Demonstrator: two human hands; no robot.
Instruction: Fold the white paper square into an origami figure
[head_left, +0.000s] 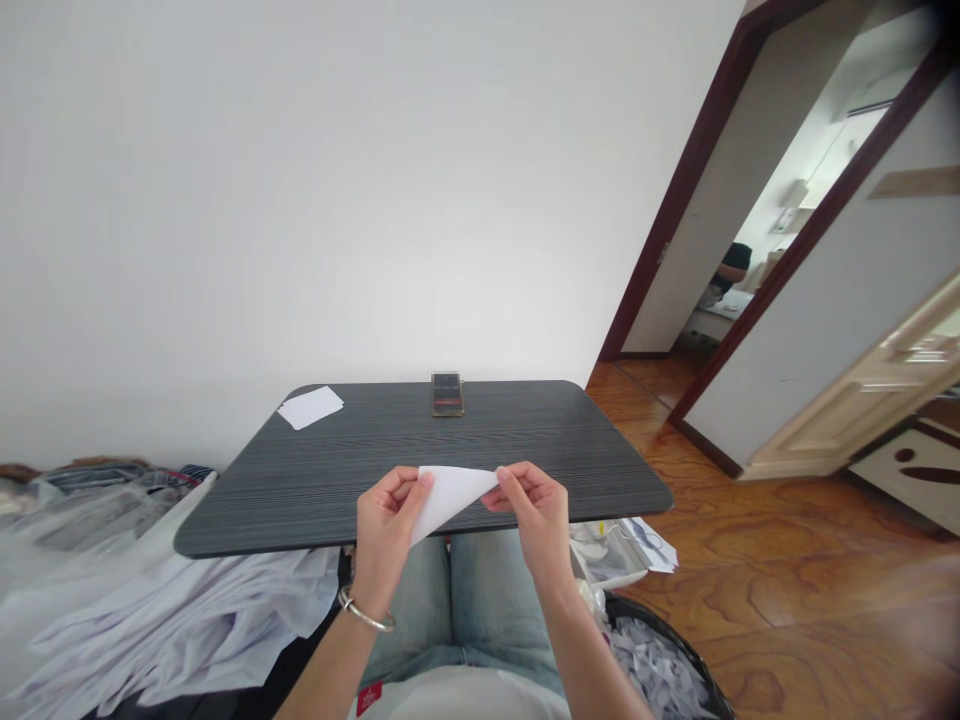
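A sheet of white paper point(448, 496), folded to a pointed triangle, is held up over the front edge of the dark table point(375, 440). My left hand point(390, 520) pinches its left corner between thumb and fingers. At the narrow right tip, my right hand point(531, 508) also grips the paper with thumb and fingertips. The paper's lower part hangs past the table edge above my lap. I cannot make out whether its underside is folded further.
White paper sheets point(312, 408) lie at the table's back left. A phone point(448, 394) lies at the back, near the wall. White sheets are heaped on the left point(195, 620). A black bag of paper scraps point(656, 665) and a tray point(607, 555) stand right. Through the doorway, a person point(731, 268) is partly visible.
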